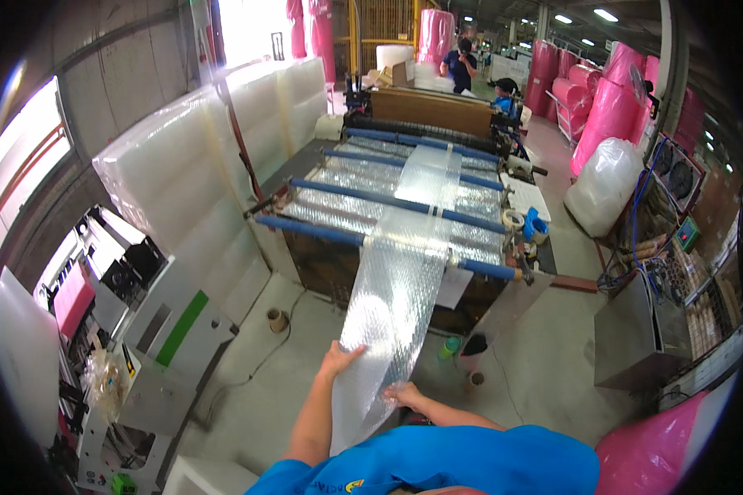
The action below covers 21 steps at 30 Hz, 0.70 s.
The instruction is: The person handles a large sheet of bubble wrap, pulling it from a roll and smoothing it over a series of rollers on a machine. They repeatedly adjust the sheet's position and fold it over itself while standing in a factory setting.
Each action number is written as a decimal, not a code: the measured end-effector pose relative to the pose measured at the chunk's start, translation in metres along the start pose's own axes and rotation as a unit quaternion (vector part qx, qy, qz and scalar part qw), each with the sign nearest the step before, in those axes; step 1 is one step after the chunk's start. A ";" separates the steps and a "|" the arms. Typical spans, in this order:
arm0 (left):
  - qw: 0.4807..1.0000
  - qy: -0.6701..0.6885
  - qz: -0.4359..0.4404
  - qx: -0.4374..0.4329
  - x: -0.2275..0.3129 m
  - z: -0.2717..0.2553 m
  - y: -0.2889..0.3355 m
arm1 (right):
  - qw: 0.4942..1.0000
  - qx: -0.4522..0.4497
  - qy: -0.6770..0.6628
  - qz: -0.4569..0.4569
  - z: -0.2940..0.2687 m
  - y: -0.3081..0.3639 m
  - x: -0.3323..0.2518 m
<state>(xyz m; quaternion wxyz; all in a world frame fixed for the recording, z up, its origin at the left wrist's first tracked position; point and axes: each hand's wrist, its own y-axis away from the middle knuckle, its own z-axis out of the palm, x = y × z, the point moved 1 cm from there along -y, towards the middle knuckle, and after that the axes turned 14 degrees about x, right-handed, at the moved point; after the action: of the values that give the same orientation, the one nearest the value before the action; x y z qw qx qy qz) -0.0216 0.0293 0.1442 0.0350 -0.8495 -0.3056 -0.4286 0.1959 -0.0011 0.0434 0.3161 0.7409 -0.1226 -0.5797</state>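
Left grip (341,360), right grip (402,395) on bubble film (395,301); shirt (487,458) lettered.

Worn: bright blue shirt (479,458), smooth cloth, lightly creased. Sleeves (557,450) short, same blue. Small yellow emblem (355,486) on the front; dark lettering (328,487) beside it. Forearms (311,417) bare below the sleeves. Left hand (339,360) and right hand (402,395) bare too.
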 end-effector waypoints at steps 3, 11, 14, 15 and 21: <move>0.997 0.037 -0.038 -0.063 -0.058 -0.006 0.014 | 1.000 -0.025 -0.001 0.019 0.012 0.036 -0.002; 0.989 0.074 0.018 0.125 -0.065 -0.037 0.076 | 0.993 0.069 -0.100 -0.005 0.009 0.031 0.000; 0.985 0.064 0.036 0.156 -0.057 -0.045 0.082 | 0.963 0.130 -0.230 -0.047 -0.012 0.018 -0.056; 0.985 0.037 0.033 0.164 -0.055 -0.047 0.082 | 0.951 0.124 -0.265 -0.102 -0.019 0.012 -0.071; 0.962 0.002 -0.001 0.271 -0.068 -0.048 0.068 | 0.961 0.163 -0.115 -0.191 -0.026 0.024 -0.099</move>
<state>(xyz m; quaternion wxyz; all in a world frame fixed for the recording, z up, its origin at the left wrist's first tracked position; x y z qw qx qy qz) -0.0485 -0.0744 0.1367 0.2643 -0.8073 -0.4110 -0.3309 0.1954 0.0435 0.1391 0.0581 0.7202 -0.1074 -0.6830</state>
